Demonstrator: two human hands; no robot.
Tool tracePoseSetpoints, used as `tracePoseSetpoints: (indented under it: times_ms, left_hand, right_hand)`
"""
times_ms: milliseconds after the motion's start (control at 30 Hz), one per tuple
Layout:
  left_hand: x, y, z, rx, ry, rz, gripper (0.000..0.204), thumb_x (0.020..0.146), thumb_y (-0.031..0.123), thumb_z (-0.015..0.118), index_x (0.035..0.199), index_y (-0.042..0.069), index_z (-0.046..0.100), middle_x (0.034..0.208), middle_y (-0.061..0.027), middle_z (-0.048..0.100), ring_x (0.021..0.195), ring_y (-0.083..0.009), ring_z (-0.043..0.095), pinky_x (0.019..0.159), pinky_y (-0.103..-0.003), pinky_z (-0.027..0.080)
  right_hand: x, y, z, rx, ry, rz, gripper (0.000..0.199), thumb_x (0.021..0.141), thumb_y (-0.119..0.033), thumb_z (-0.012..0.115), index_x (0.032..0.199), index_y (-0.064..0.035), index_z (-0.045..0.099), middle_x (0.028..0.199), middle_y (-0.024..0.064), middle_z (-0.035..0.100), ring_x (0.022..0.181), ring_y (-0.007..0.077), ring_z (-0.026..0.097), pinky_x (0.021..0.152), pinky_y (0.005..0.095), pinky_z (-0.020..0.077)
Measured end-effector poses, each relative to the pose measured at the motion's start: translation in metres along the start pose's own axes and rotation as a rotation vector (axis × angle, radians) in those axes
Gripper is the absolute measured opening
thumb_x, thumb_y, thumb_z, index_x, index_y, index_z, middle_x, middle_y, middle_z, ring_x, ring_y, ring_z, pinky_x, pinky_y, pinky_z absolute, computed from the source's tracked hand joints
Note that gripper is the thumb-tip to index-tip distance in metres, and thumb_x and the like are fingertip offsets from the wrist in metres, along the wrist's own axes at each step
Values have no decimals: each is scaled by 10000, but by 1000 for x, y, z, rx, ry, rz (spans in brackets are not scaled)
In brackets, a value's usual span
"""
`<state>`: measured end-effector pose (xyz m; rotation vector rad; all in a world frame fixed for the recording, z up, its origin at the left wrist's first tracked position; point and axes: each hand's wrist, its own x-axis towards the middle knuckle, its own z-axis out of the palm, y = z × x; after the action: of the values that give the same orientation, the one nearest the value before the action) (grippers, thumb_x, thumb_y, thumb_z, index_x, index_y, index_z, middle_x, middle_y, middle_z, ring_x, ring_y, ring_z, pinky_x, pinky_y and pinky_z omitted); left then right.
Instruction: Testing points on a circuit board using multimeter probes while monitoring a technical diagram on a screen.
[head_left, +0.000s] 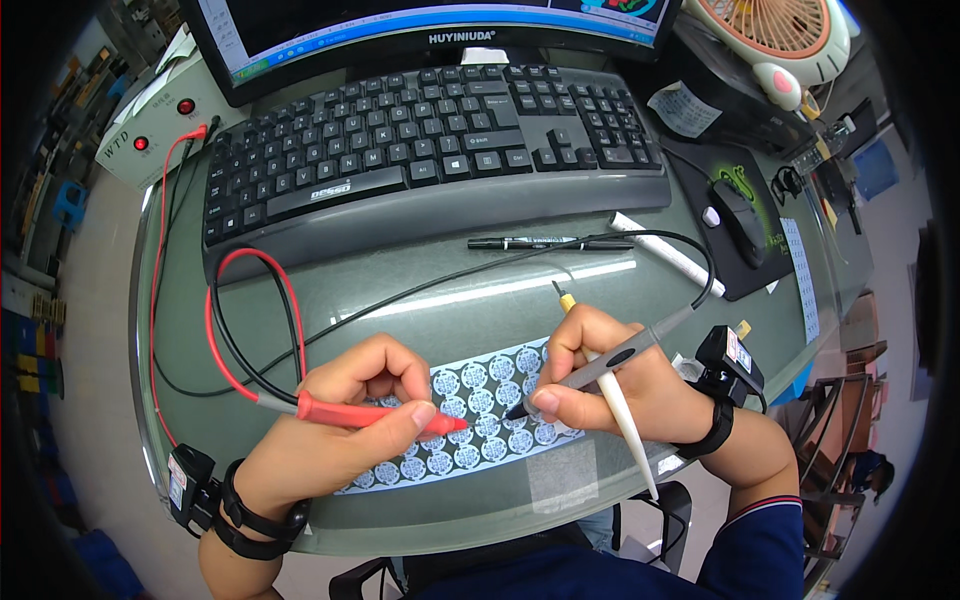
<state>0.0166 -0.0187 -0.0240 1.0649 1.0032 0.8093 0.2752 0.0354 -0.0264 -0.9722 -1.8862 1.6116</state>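
My left hand (318, 452) is closed around a red test probe (345, 411), its tip over the middle of a flat panel of small round circuit boards (484, 400). In my right hand (655, 400), a grey test probe (612, 359) with a black tip slants down to the same panel, close to the red tip. Whether either tip touches a board I cannot tell. A slim white pen-like tool (622, 425) with a yellow end is also tucked between my right fingers. Both hands partly cover the panel, which lies on the glass-topped table (400, 325).
Red and black leads loop left to a control box (165, 120). A black keyboard (430, 150) spans the back below a monitor (430, 30). Behind the panel lie a black marker (520, 243) and a white tube (668, 253). A mouse (738, 222) and fan (775, 35) are at right.
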Motion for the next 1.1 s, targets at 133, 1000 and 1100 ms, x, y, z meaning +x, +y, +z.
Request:
tracePoseSetpoints:
  times_ms: [133, 1000, 1100]
  left_hand:
    - [-2, 0, 1, 34, -1, 25, 133, 915, 95, 619, 959, 21, 517, 896, -20, 565, 806, -51, 553, 691, -206, 460]
    - [-3, -6, 0, 73, -55, 66, 151, 907, 76, 629, 892, 51, 481, 903, 6, 534, 809, -43, 518, 705, -207, 446]
    - [-7, -11, 4, 42, -63, 75, 147, 915, 84, 622, 890, 57, 479, 891, 17, 530, 768, -33, 494, 665, -194, 428]
  right_hand:
    - [-1, -2, 0, -12, -14, 20, 263, 840, -194, 746, 852, -46, 529, 776, -5, 518, 675, 59, 498, 585, 228, 412]
    - [-1, 3, -1, -131, -28, -123, 232, 849, -166, 745, 879, -54, 544, 759, -24, 588, 672, 29, 555, 572, 198, 424]
    - [-7, 4, 1, -110, -30, -84, 243, 862, -204, 736, 891, -59, 544, 768, -24, 581, 687, 28, 563, 589, 199, 435]
